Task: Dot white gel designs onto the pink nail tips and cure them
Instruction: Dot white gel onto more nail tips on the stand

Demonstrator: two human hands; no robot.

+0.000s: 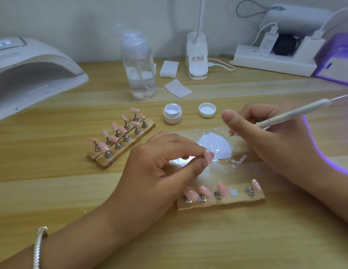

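Cure lamp (pixel 33 74) cut by left edge; purple lamp (pixel 338 63) cut by right edge; clip-lamp label (pixel 197 58) unreadable

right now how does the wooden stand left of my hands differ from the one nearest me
The left stand carries two rows of pink tips, the near stand a single row. Every holder on the left stand bears a tip; the near stand has one bare spot, and the left hand pinches a loose pink tip. The left stand lies diagonally, the near stand almost crosswise. Both are wooden with metal holders.
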